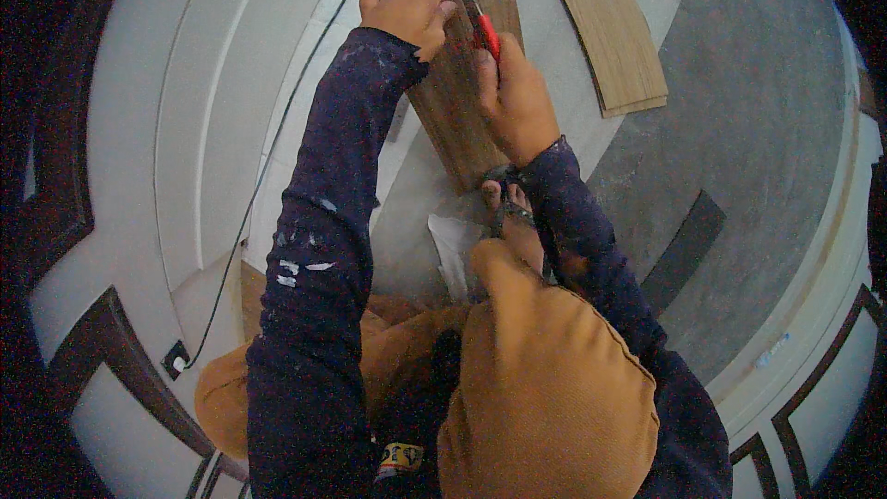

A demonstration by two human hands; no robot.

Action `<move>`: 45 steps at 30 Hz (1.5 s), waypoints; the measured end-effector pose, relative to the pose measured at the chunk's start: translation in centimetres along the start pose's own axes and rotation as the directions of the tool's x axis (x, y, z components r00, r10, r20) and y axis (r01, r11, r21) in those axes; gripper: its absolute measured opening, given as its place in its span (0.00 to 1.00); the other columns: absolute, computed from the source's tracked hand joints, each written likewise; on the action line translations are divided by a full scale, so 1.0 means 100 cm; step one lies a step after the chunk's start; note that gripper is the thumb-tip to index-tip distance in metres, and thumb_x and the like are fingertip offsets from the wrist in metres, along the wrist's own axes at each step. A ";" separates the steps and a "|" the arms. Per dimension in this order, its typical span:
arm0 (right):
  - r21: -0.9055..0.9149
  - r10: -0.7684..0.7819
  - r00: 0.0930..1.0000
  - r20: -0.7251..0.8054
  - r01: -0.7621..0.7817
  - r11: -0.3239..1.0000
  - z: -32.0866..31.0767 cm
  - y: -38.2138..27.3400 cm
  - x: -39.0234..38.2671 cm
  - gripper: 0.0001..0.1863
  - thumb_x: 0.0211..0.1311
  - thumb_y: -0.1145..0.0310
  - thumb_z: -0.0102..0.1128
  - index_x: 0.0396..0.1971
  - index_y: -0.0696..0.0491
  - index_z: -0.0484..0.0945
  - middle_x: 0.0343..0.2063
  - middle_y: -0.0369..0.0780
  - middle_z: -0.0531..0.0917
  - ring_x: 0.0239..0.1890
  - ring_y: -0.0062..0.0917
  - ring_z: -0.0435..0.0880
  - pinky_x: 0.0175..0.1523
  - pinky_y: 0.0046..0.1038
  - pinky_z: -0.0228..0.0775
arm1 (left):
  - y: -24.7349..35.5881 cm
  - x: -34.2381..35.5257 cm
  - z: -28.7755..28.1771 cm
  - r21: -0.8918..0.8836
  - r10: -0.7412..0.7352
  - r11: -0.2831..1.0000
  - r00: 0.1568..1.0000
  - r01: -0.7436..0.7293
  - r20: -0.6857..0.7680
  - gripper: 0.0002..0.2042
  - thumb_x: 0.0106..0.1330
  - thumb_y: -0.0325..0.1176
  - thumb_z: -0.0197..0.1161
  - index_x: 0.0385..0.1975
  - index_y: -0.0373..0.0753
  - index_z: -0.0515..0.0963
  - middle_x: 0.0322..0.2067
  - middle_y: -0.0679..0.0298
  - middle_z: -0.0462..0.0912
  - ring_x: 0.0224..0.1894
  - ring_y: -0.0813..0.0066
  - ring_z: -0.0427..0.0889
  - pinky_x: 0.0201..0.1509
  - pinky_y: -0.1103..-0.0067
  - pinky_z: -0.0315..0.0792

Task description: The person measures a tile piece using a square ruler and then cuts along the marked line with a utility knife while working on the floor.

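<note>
A brown wood-look floor plank point(462, 120) lies lengthwise in front of me, its near end by my foot point(519, 222). My left hand point(411, 18) is closed over the plank's far left edge, thumb on top. In my right hand point(522, 102) is a red-handled tool point(488, 35) with a dark metal head, which reaches the plank's far part close to my left fingers. The tool's exact kind is too blurred to make out.
More wood-look planks point(614, 28) lie at the far right on white underlay point(545, 46). A dark strip point(684, 254) rests on the grey floor point(739, 129). At left, a black cable point(268, 166) runs to a wall socket point(176, 360). A white scrap point(453, 245) lies by my foot.
</note>
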State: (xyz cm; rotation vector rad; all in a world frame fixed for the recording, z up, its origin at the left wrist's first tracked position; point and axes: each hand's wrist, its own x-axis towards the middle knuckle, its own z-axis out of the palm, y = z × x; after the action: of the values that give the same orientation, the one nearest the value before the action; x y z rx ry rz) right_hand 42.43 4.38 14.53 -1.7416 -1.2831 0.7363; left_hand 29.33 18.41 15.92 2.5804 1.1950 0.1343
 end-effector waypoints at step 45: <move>-0.377 -0.084 0.995 0.058 0.099 0.921 0.028 -0.022 0.018 0.10 0.70 0.67 0.52 0.39 0.58 0.64 0.22 0.59 0.79 0.27 0.58 0.80 0.32 0.56 0.70 | -0.021 -0.011 0.032 0.088 -0.062 0.991 0.919 0.104 -0.388 0.10 0.64 0.39 0.57 0.36 0.47 0.84 0.30 0.55 0.86 0.35 0.49 0.85 0.41 0.57 0.78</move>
State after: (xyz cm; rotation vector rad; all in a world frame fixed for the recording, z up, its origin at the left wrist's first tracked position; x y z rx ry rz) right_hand 39.65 7.15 15.10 -1.9608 -1.6068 0.4923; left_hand 27.77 18.14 12.24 2.6685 1.4782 0.6005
